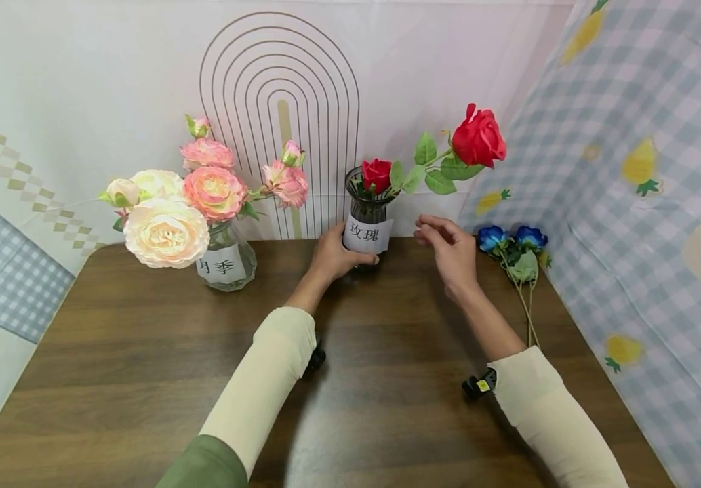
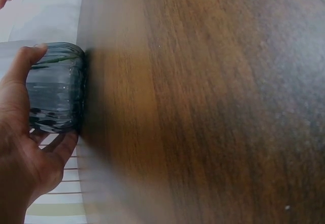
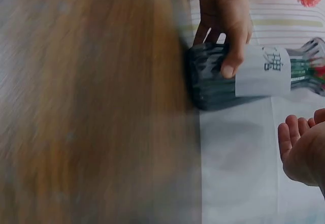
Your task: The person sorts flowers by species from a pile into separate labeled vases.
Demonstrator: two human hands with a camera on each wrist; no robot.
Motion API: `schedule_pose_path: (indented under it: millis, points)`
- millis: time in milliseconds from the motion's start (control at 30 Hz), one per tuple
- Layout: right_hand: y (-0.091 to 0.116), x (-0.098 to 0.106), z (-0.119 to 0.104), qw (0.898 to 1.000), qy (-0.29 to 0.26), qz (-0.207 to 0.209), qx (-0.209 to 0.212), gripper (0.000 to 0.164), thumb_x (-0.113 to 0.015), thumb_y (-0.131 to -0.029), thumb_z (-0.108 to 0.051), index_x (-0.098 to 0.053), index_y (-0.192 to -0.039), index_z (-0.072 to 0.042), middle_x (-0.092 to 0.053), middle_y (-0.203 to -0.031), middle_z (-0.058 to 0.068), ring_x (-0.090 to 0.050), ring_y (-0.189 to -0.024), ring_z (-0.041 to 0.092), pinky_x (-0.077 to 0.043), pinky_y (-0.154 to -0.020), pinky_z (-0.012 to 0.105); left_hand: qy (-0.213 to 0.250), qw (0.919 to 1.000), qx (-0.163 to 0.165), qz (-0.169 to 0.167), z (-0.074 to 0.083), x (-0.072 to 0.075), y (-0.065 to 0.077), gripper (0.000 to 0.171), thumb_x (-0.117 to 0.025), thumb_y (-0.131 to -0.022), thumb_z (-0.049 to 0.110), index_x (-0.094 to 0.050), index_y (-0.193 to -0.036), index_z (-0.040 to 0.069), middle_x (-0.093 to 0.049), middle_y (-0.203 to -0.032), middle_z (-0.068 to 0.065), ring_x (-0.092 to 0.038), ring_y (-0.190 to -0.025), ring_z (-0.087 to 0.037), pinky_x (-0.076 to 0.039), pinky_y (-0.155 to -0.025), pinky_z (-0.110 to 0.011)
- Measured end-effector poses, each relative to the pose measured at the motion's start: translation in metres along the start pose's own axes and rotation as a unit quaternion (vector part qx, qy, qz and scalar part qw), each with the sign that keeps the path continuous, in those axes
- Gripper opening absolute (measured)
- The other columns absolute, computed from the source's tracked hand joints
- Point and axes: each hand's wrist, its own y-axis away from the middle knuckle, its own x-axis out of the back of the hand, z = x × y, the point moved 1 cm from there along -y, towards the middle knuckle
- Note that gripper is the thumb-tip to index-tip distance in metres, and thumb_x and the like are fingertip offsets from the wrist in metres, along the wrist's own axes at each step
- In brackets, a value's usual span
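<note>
My left hand [image 1: 333, 256] grips the lower part of a dark glass vase [image 1: 370, 211] near the table's back edge. Its thumb lies across the front, below a white paper label [image 1: 365, 236] with black characters; in the left wrist view, fingers wrap the ribbed base. Two red roses stand in the vase: a small rose [image 1: 377, 176] low at the mouth and a larger rose [image 1: 480, 137] leaning far out to the right. To the right of the vase, my right hand [image 1: 453, 261] is raised with loosely bent fingers, holding nothing, beneath the leaning stem's leaves [image 1: 440, 181].
Left of the vase stands a clear glass vase [image 1: 242, 261] with a label, filled with cream flowers [image 1: 166, 232] and pink flowers [image 1: 214, 192]. Blue roses [image 1: 530, 237] lie at the right side of the brown wooden table [image 1: 375, 379]. Printed cloths hang behind and to the right.
</note>
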Motion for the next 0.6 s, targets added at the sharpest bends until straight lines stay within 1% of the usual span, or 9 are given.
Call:
schedule_pose_path:
  millis: [33,67,167,233,367,500,600]
  points:
    - [0.0,0.004,0.001,1.0,0.003,0.0,-0.007,0.025,-0.073,-0.11,-0.01,-0.079,-0.128,0.006,-0.084,-0.111,0.002,-0.081,-0.094,0.013,-0.066,-0.089,0.025,0.0,1.0,0.004,-0.002,0.001,0.001,0.001,0.086,-0.108,-0.069,0.043,-0.068,-0.14,0.015,-0.078,-0.13,-0.007,-0.07,-0.116,-0.026,-0.058,-0.103,-0.045]
    - [0.001,0.008,0.002,1.0,0.006,0.0,-0.014,0.024,-0.073,-0.11,-0.011,-0.079,-0.127,0.005,-0.084,-0.111,0.002,-0.082,-0.094,0.014,-0.066,-0.088,0.025,0.001,1.0,0.003,-0.002,0.0,0.0,-0.001,0.086,-0.108,-0.068,0.043,-0.068,-0.14,0.015,-0.078,-0.13,-0.007,-0.07,-0.116,-0.026,-0.058,-0.103,-0.046]
    - [0.003,0.022,0.003,0.999,0.004,0.0,-0.034,0.024,-0.074,-0.11,-0.013,-0.079,-0.127,0.003,-0.084,-0.111,0.004,-0.082,-0.093,0.014,-0.067,-0.088,0.025,0.002,1.0,0.004,-0.004,-0.001,0.0,-0.002,0.088,-0.108,-0.069,0.045,-0.068,-0.141,0.015,-0.077,-0.131,-0.006,-0.07,-0.117,-0.025,-0.058,-0.105,-0.046]
    - [0.003,0.03,0.003,0.999,0.004,0.0,-0.044,0.025,-0.075,-0.11,-0.015,-0.079,-0.127,0.003,-0.085,-0.11,0.003,-0.082,-0.092,0.012,-0.067,-0.088,0.027,-0.002,1.0,0.005,-0.001,-0.004,-0.002,-0.004,0.088,-0.108,-0.068,0.047,-0.068,-0.141,0.017,-0.078,-0.13,-0.003,-0.07,-0.116,-0.022,-0.057,-0.104,-0.043]
    - [0.005,0.049,0.002,0.998,0.006,-0.008,-0.055,0.031,-0.075,-0.111,-0.018,-0.076,-0.13,0.006,-0.085,-0.106,-0.001,-0.083,-0.091,0.01,-0.068,-0.089,0.028,-0.001,1.0,0.004,0.0,-0.005,-0.003,-0.005,0.087,-0.108,-0.068,0.045,-0.069,-0.14,0.017,-0.078,-0.129,-0.003,-0.07,-0.115,-0.022,-0.058,-0.104,-0.042]
    - [0.008,0.067,-0.001,0.998,0.005,-0.017,-0.066,0.034,-0.075,-0.111,-0.02,-0.075,-0.13,0.008,-0.086,-0.107,0.001,-0.083,-0.092,0.01,-0.068,-0.089,0.029,0.003,1.0,0.0,-0.004,-0.008,-0.003,-0.007,0.088,-0.108,-0.068,0.047,-0.068,-0.141,0.017,-0.078,-0.131,-0.004,-0.071,-0.117,-0.023,-0.058,-0.106,-0.043]
    - [0.009,0.081,-0.002,0.997,0.007,-0.017,-0.075,0.029,-0.076,-0.11,-0.022,-0.078,-0.126,0.003,-0.087,-0.106,0.001,-0.083,-0.091,0.01,-0.068,-0.086,0.029,0.0,1.0,-0.002,-0.001,-0.015,-0.006,-0.011,0.09,-0.108,-0.067,0.049,-0.068,-0.141,0.019,-0.078,-0.13,-0.002,-0.071,-0.117,-0.022,-0.059,-0.105,-0.043]
